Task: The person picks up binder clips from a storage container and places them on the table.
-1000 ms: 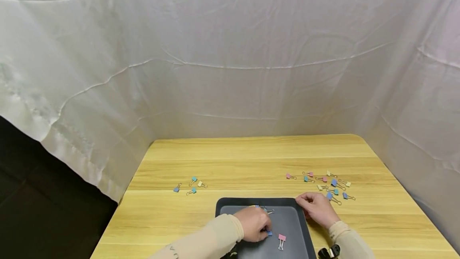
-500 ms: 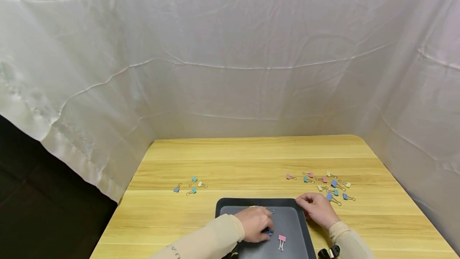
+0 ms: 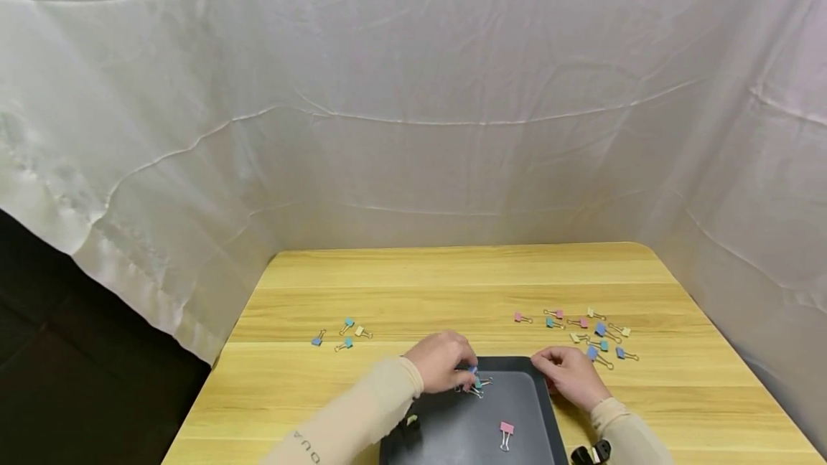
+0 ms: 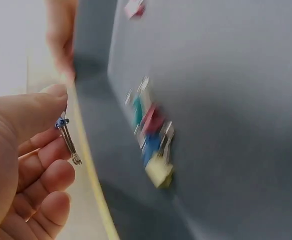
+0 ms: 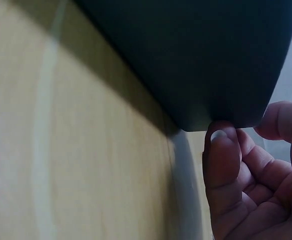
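My left hand (image 3: 442, 363) is over the far left part of a dark grey tray (image 3: 465, 433). Its thumb and fingers pinch a blue binder clip (image 4: 62, 122), handles pointing down, in the left wrist view. Beside it in the tray lies a cluster with a yellow clip (image 4: 159, 171), a blue clip (image 4: 150, 149), a red-pink clip (image 4: 153, 120) and a teal clip (image 4: 137, 111), slightly blurred. Apart from these, a pink clip (image 3: 507, 428) lies nearer me. My right hand (image 3: 571, 377) grips the tray's far right corner, thumb (image 5: 223, 155) against the outer wall.
On the wooden table (image 3: 439, 300), a loose group with a yellow clip (image 3: 360, 331) and a few others lies left. Several more, including a blue clip (image 3: 601, 329), lie close beyond my right hand. A pale curtain (image 3: 452, 163) hangs behind the table.
My left hand has moved from the tray's middle up and left to its far side, carrying the blue binder clip. My right hand stays on the corner.
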`<state>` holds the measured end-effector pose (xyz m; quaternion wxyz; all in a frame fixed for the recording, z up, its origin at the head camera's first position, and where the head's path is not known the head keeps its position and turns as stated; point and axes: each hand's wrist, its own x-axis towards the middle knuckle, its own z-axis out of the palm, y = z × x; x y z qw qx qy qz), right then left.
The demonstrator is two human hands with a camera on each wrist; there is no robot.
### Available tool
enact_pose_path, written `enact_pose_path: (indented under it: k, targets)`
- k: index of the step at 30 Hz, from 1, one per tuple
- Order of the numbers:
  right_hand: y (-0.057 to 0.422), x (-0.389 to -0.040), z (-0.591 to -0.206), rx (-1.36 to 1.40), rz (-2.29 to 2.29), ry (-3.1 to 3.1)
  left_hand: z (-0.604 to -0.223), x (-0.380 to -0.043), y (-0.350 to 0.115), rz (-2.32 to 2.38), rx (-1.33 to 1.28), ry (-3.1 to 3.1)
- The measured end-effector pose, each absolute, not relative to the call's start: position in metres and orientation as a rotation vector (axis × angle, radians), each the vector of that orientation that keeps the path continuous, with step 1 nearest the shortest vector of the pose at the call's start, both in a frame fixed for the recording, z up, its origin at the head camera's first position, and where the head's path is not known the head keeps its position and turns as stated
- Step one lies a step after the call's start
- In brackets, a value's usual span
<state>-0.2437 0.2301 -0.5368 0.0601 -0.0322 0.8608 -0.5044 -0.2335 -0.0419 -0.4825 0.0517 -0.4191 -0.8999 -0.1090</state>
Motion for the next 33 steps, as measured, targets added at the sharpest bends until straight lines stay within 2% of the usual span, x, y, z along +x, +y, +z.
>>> enact_pose_path:
  k: [7, 18, 23, 33]
  targets:
    - [0.230, -0.243, -0.537, -0.092, -1.521, 2.607, -0.479, -0.257, -0.068, -0.461, -1.056, -2.779]
    - [0.231, -0.245, -0.538, -0.136, -1.516, 2.609, -0.501, -0.297, -0.115, -0.728, -0.650, -2.898]
    - [0.231, -0.246, -0.539, -0.138, -1.515, 2.610, -0.507, -0.307, -0.136, -0.741, -0.492, -2.974]
    - [0.231, -0.243, -0.533, -0.130, -1.500, 2.601, -0.524, -0.315, -0.175, -0.687, -0.343, -3.017]
